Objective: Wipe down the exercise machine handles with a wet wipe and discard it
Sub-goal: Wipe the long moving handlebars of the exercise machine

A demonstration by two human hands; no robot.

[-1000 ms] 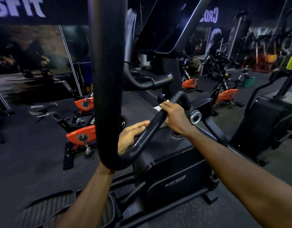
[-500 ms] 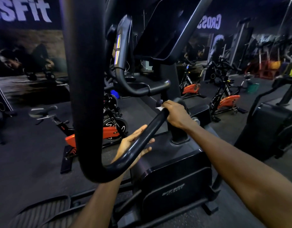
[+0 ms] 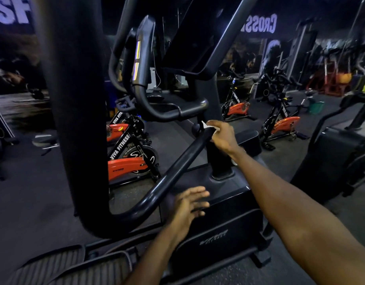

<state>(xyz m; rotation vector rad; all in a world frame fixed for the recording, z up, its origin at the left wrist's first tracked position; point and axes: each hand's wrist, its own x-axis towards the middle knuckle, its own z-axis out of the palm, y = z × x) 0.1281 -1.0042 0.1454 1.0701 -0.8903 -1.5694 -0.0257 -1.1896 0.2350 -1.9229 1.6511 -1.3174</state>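
A black elliptical machine fills the middle of the view. Its thick moving handle [image 3: 173, 169] bends up from lower left to the pivot near the centre. My right hand [image 3: 222, 136] grips the upper end of this bar, pressing a white wet wipe [image 3: 206, 125] against it; only a corner of the wipe shows. My left hand [image 3: 187, 204] hovers open, fingers spread, just below and right of the lower bar, not touching it. A fixed curved handle [image 3: 167, 114] with a silver sensor strip sits above, under the dark console [image 3: 198, 38].
Orange and black spin bikes [image 3: 128, 165] stand left behind the handle, and more bikes [image 3: 284, 124] at the right. Another black machine [image 3: 342, 157] is at the far right. The ribbed foot pedals [image 3: 74, 266] lie at the bottom. A green bucket [image 3: 316, 106] sits far back.
My left hand has let go of the lower bar and dropped away to the right, open. My right hand with the wipe has slid slightly up the bar toward the pivot.
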